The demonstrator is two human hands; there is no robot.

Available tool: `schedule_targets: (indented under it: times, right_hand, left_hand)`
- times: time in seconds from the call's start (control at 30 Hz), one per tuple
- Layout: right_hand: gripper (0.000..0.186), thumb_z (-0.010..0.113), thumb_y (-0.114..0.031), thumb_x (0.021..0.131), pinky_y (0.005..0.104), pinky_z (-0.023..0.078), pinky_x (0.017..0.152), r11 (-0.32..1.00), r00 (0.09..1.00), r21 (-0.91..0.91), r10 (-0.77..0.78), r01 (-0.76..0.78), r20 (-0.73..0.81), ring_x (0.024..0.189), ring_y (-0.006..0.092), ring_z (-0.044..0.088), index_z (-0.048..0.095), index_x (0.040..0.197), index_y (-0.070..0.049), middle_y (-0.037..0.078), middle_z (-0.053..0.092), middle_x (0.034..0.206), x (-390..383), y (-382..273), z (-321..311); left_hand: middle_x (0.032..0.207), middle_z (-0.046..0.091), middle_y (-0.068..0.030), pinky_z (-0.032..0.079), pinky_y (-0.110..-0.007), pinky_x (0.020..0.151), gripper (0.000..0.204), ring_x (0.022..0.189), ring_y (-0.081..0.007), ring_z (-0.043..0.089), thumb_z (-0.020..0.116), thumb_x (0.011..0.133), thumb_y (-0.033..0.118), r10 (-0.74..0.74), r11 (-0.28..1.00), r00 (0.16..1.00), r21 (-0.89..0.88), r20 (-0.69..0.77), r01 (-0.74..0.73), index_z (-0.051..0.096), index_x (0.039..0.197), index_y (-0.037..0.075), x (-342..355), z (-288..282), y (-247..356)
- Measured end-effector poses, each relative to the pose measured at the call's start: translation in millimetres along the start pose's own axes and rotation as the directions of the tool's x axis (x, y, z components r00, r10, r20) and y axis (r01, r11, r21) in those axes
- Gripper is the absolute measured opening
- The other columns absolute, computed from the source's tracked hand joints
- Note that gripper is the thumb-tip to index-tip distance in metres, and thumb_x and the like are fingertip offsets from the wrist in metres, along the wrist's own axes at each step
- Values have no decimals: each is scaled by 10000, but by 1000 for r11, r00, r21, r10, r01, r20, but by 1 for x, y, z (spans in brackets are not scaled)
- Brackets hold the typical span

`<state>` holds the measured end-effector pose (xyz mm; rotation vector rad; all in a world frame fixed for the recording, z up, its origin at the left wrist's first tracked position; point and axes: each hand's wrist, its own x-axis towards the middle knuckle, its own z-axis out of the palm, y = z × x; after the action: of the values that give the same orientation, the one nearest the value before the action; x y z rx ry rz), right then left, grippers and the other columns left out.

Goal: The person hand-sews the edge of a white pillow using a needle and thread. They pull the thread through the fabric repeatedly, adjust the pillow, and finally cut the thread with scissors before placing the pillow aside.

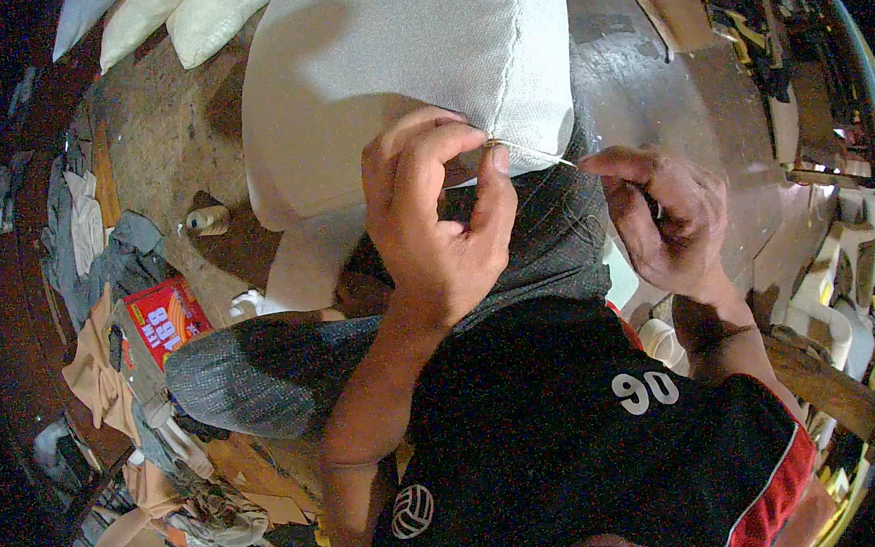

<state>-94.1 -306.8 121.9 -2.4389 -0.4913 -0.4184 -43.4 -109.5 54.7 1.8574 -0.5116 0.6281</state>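
A cushion in pale, woven fabric lies across my lap, with a puckered seam running along its right part. My left hand is closed, thumb and forefinger pinching the cushion's edge at the near end of that seam. From there a light thread stretches tight to my right hand, whose thumb and forefinger pinch its other end. Whether a needle sits in those fingertips is too small to tell. Loose loops of thread hang over my dark trouser leg below.
A thread spool stands on the floor at left, near a red box and heaped cloth scraps. More pale cushions lie at the far left. White plastic chair-like pieces and a wooden bar are at right.
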Motion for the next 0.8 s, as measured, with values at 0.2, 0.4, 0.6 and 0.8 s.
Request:
schedule_targets:
  times: [0.2,0.4,0.6,0.8]
  right_hand:
    - [256,594,17,792,358,508,580,994,993,-13,110,-110,32,615,255,637,714,1013,-33,96,647,745,-2,-4,-3]
    - [222,590,-18,795,362,513,599,996,996,-70,55,-50,69,635,285,639,701,987,-21,103,630,738,-4,2,-9]
    - [216,553,-4,822,321,501,626,975,974,29,219,-221,58,649,229,631,703,978,-13,116,661,773,-5,0,-8]
    - [282,542,14,816,310,514,694,926,934,163,311,-339,174,728,197,658,713,1034,-37,109,657,789,-6,-3,-5]
  left_hand:
    - [1031,632,-117,482,-401,821,282,958,-304,580,719,762,-31,-48,998,999,-30,-25,47,611,1003,69,0,5,0]
    - [1027,642,-115,492,-385,823,238,966,-300,589,724,768,-24,-137,987,990,-82,-15,136,634,970,65,0,7,3]
    - [1023,663,-121,493,-387,851,215,965,-293,611,731,798,5,-92,986,996,-135,12,93,646,987,61,-2,3,-11]
    - [1050,657,-124,488,-398,855,277,976,-302,603,743,791,12,-69,989,998,-128,-3,68,629,1038,60,-7,0,-11]
